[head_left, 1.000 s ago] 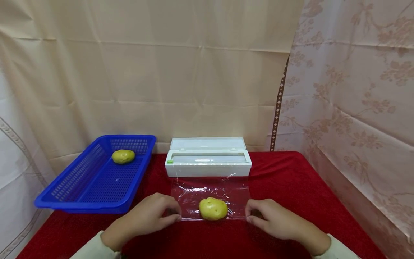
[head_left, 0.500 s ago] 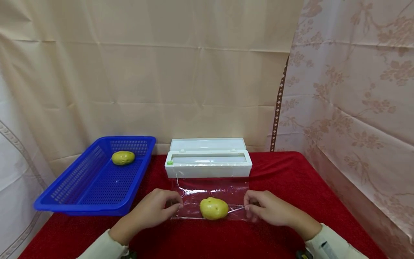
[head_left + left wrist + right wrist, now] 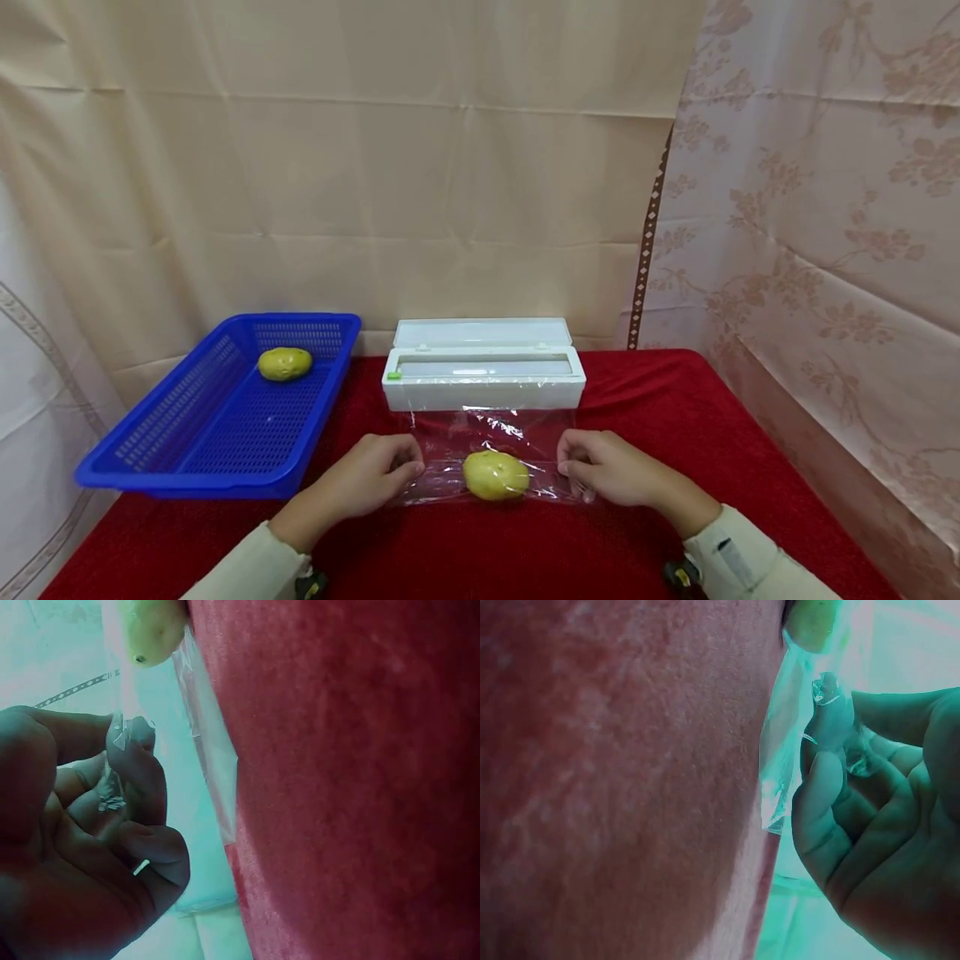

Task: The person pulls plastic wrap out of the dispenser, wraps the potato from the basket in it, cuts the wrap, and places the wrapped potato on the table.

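A yellow potato (image 3: 497,477) lies in the middle of the head view on a sheet of clear plastic wrap (image 3: 517,430), with the near part of the film folded up against it. At the sheet's left edge, my left hand (image 3: 372,473) pinches the film between thumb and fingers; a crumpled bit of plastic wrap (image 3: 111,796) shows among the fingers in the left wrist view. My right hand (image 3: 617,468) pinches the opposite edge, and a flap of film hangs beside its fingers (image 3: 829,724) in the right wrist view. The wrap runs back toward a white dispenser box (image 3: 483,395).
The dispenser's lid (image 3: 482,332) stands raised at the back. To the left, a blue basket (image 3: 180,481) holds another potato (image 3: 285,364). Red cloth (image 3: 480,554) covers the table, and beige curtains (image 3: 450,183) hang behind it.
Both hands have lifted the near edge of the plastic wrap and moved forward, away from the body. The film now folds up and over the potato, which has barely shifted.
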Demonstrator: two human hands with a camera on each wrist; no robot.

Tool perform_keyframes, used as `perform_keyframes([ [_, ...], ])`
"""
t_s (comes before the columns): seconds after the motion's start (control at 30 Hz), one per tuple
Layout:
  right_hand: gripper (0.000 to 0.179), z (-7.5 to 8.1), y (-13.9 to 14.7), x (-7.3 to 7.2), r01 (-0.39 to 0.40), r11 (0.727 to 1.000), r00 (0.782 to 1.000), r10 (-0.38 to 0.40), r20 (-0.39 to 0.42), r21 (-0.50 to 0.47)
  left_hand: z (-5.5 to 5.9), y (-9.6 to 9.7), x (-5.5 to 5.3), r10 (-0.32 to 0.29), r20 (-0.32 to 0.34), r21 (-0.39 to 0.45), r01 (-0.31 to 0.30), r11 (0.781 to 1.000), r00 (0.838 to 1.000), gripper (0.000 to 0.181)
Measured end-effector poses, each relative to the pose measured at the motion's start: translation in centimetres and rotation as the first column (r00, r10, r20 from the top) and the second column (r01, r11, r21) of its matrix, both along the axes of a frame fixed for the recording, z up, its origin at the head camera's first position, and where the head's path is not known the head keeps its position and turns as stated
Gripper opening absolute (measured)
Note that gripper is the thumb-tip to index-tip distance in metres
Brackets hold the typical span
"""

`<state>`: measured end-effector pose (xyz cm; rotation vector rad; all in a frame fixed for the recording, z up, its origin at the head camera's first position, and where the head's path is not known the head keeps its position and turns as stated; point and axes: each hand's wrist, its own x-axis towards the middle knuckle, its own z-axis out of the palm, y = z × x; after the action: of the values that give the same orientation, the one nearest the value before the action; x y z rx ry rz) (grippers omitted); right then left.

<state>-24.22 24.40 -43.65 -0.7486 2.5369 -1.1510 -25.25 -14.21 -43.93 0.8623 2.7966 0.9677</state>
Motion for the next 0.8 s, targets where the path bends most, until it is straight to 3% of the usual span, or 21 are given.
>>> perform_keyframes([
  [0.17, 0.01, -0.6, -0.3, -0.5, 0.035, 0.999, 0.999, -0.034, -0.016, 0.027, -0.5, 0.7, -0.4, 0.028, 0.066, -0.014, -0.027, 1.0, 0.997, 0.013],
  [0.5, 0.02, -1.1, -1.5, -0.9, 0.174, 0.981, 0.984, -0.171, -0.045, 0.086, -1.0, 2.1, -1.1, 0.129, -0.014, -0.112, -0.13, 0.985, 0.992, 0.02],
  [0.8, 0.029, -1.1, -2.6, -0.7, 0.301, 0.937, 0.951, -0.283, -0.122, 0.178, -1.0, 3.4, -1.4, 0.25, -0.06, -0.241, -0.257, 0.936, 0.966, 0.031],
])
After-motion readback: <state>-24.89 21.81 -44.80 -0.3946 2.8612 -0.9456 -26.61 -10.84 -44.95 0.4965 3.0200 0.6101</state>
